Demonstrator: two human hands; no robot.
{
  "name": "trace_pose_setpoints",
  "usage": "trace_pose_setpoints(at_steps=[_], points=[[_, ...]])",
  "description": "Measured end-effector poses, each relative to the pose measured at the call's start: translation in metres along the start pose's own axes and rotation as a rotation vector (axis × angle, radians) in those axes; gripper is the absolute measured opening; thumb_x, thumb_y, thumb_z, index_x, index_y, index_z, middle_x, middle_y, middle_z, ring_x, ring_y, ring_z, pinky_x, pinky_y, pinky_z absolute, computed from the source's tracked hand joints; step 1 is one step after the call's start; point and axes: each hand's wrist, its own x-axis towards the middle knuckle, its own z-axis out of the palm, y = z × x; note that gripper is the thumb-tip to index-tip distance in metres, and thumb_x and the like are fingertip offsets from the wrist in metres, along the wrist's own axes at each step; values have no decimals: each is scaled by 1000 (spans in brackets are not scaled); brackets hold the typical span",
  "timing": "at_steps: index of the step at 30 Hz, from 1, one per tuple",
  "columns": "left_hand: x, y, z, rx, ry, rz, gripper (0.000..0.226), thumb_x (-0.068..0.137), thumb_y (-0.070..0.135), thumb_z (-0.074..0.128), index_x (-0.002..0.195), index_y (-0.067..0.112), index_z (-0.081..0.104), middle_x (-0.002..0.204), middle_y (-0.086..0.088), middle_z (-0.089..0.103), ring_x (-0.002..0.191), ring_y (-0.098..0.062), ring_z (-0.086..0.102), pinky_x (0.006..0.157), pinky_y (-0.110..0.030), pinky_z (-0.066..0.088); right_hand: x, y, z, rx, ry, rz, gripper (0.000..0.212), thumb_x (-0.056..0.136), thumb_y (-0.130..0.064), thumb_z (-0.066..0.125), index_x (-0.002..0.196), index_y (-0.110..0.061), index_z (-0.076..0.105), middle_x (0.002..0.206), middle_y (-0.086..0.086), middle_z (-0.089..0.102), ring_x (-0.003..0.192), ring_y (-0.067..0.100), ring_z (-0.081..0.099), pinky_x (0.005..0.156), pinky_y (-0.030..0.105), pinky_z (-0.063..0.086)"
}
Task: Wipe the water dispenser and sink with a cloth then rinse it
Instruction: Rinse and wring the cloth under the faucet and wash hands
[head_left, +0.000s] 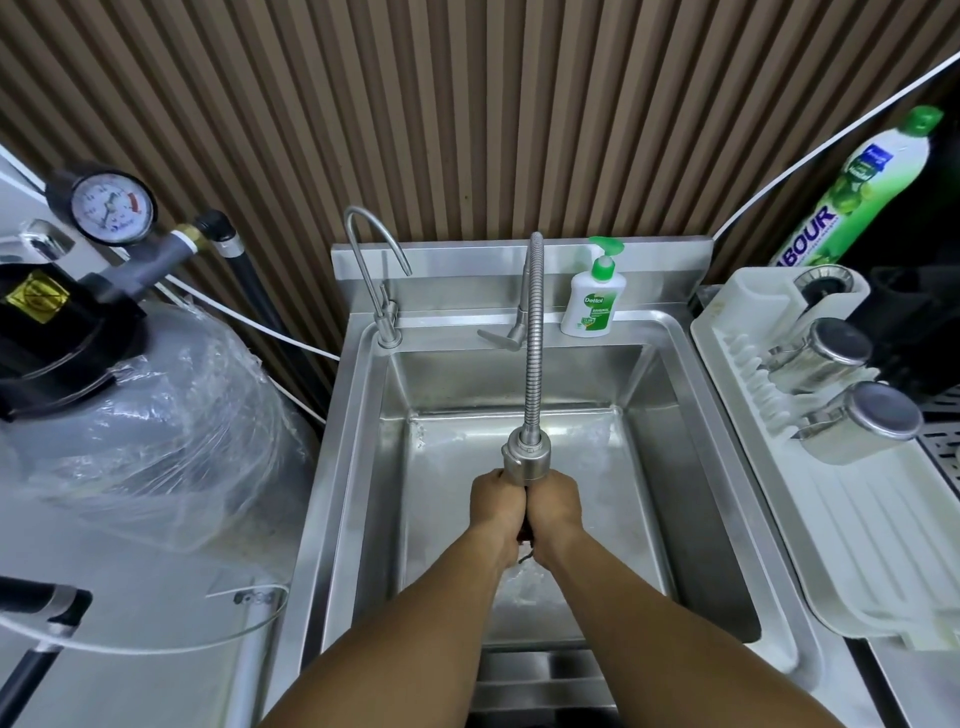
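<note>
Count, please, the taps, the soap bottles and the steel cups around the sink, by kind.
Taps: 2, gooseneck tap and flexible tap
Soap bottles: 2, Dettol pump bottle and green dish-soap bottle
Steel cups: 2, on the drying rack
Total: 6

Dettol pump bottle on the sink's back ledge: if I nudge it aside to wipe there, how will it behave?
The Dettol pump bottle will probably slide easily, since the steel ledge looks smooth and perhaps wet. It is tall with a pump on top, so a high push may tip it toward the basin. Being plastic, it likely would not break.
</note>
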Motion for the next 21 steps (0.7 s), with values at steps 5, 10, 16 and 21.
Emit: trace_pose_setpoints(at_steps=[5,10,16,21], points=[[1,6,-1,15,-9,48,27,91,4,57,65,9,54,53,-5,54,49,-21,50,45,-21,40,2,-4,2,51,23,-36,18,80,-10,64,67,-10,52,58,11,54,56,24,48,54,32,43],[0,9,0,29,-16,67,28,88,1,58,62,9,51,55,-7,49,48,-20,44,46,-21,36,2,-7,1,47,53,-69,22,75,-6,65,63,-10,47,56,10,47,57,23,43,53,33,38],[0,8,0,-9,-19,28,24,88,2,56,65,9,52,58,-8,50,50,-20,45,45,-21,37,1,-8,-1,48,21,-68,29,75,-6,66,58,-13,44,54,9,48,58,23,45,54,34,39],[3,2,-3,-123,-90,-26,24,95,25,59,83,6,68,72,-11,73,66,-28,68,50,-26,51,1,-1,-7,95,-115,9,38,83,-44,57,82,-7,64,79,17,73,72,34,69,62,41,53]])
